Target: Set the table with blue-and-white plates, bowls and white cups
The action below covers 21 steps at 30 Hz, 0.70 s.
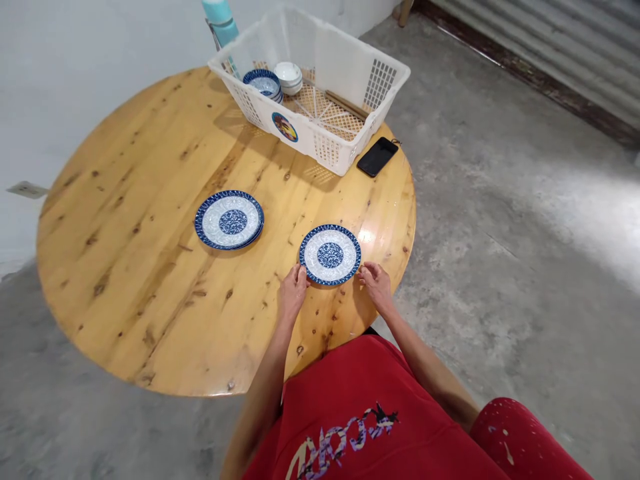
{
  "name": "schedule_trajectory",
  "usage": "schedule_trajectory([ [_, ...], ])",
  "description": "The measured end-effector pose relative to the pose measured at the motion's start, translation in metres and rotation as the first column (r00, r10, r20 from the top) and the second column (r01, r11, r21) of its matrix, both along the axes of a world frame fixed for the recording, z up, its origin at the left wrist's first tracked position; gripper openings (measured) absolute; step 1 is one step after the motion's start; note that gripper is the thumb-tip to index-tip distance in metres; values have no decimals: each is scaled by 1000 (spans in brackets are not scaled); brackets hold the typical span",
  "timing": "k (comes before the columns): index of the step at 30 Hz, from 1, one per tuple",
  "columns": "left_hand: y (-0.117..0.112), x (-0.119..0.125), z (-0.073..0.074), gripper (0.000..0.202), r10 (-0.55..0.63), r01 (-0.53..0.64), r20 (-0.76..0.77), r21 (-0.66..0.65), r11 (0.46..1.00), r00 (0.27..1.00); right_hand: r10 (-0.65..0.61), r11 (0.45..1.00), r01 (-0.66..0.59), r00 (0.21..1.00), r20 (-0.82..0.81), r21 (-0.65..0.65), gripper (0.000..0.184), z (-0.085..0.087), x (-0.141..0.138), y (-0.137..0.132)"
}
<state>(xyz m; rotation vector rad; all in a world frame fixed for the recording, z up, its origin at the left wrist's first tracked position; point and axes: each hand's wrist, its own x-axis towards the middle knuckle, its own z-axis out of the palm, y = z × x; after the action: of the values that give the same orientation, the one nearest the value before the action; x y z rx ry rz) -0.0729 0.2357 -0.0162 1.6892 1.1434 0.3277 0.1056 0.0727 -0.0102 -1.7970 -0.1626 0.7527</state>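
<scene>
A round blue-and-white patterned plate (330,255) is right in front of me, near the table's edge. My left hand (294,288) pinches its rim at the lower left, thumb on top and fingers partly hidden below. On the opposite side my right hand (376,283) is closed at the rim with curled fingers. Whether the plate rests on the table or is slightly raised, I cannot tell. To the left lies a small stack of matching plates (230,221), the lower rim peeking out at the right.
A white plastic basket (320,137) stands at the back of the round wooden table (125,267). Inside are blue-patterned bowls (263,83), white bowls (289,75) and chopsticks (346,105). A black phone (378,157) lies beside it; a turquoise bottle (220,23) stands behind.
</scene>
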Motion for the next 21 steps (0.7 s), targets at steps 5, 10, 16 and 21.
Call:
schedule_trajectory([
  [5, -3, 4, -1, 41, -30, 29, -58, -10, 1000, 998, 39, 997, -40, 999, 17, 61, 61, 7, -3, 8],
  [10, -4, 6, -8, 37, -44, 43, -82, -14, 999, 996, 58, 994, -62, 997, 43, 85, 51, 3, -4, 14],
  [16, -8, 7, -9, 35, -31, 28, -74, -45, 999, 997, 30, 996, -32, 999, 29, 84, 52, 0, -5, 15],
  [21, -8, 8, -10, 35, -18, 16, -82, -18, 1000, 996, 13, 995, -15, 1000, 18, 98, 52, 1, -5, 17],
])
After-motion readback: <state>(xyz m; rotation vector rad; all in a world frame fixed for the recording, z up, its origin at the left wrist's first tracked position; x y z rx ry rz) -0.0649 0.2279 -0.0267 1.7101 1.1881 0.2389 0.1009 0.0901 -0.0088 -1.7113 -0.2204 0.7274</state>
